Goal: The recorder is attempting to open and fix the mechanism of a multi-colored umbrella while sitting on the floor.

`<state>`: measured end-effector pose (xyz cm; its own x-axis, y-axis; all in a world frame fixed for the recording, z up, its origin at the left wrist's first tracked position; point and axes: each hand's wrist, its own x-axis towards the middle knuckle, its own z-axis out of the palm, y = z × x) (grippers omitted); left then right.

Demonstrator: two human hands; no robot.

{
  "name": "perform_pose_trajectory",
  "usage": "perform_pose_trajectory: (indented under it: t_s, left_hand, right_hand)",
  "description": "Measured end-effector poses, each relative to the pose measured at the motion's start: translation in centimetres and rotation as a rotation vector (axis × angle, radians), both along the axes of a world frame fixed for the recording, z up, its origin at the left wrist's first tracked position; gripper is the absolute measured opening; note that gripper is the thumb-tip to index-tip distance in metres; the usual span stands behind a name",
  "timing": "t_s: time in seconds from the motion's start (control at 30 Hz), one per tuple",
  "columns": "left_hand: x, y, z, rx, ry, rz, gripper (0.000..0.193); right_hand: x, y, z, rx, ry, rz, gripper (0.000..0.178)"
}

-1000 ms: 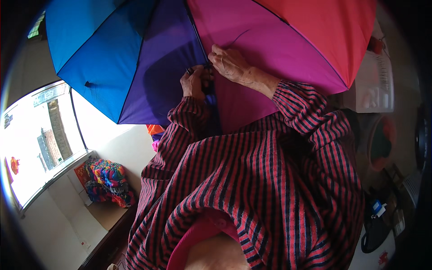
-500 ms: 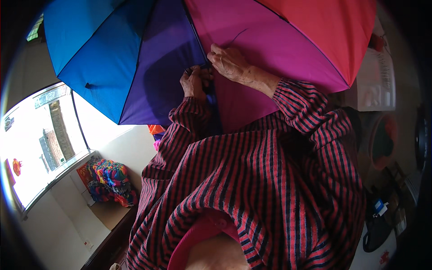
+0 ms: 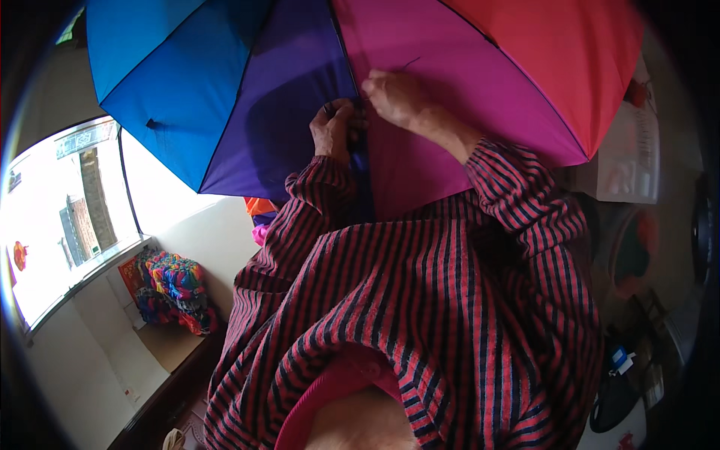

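A large open umbrella (image 3: 277, 142) with blue, purple, magenta and red panels fills the upper part of the head view. Dark ribs run along its seams. My left hand (image 3: 335, 129) is closed on the seam between the purple and magenta panels, with a small dark thing showing at its fingers. Just to the right, my right hand (image 3: 394, 97) is held in a pinch over the magenta panel, slightly blurred. What sits between its fingertips is too small to make out. A thin dark thread-like strand (image 3: 412, 62) shows above its knuckles.
A window (image 3: 71, 202) lets in bright light at the left. Below it, a multicoloured bundle of yarn (image 3: 176, 289) lies beside cardboard. A translucent plastic box (image 3: 628, 161) and a round tub (image 3: 634, 251) stand at the right. A dark strapped item (image 3: 616, 401) is lower down.
The umbrella and both hands have shifted slightly to the right in the picture. My right hand has become blurred and stays near the seam. My left hand keeps its hold.
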<state>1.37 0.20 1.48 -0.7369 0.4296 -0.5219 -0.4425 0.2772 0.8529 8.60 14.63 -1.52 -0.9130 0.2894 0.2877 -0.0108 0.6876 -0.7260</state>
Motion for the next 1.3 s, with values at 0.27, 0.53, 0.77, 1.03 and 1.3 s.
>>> perform_pose_trajectory:
  t_s: [0.27,0.53,0.77,1.03,1.3]
  left_hand:
    - [0.6,-0.5,-0.9,-0.091,0.221,-0.05,0.018]
    - [0.7,-0.7,-0.8,-0.058,0.174,0.017,0.025]
    - [0.5,-1.0,0.0,-0.02,0.054,0.036,0.022]
    - [0.6,-0.9,-0.4,-0.02,0.087,0.038,0.021]
    - [0.5,-0.8,-0.3,-0.019,0.064,0.055,0.021]
  right_hand:
    - [0.0,1.6,7.9,-1.373,0.134,-0.275,0.01]
    - [-1.1,-0.1,3.1,-0.019,0.113,-0.359,0.015]
    - [-0.3,-3.1,1.8,0.426,-0.193,-0.094,0.014]
    - [0.2,-2.5,2.7,0.348,-0.152,-0.118,0.011]
    - [-0.3,-2.6,3.1,0.415,-0.224,0.033,0.01]
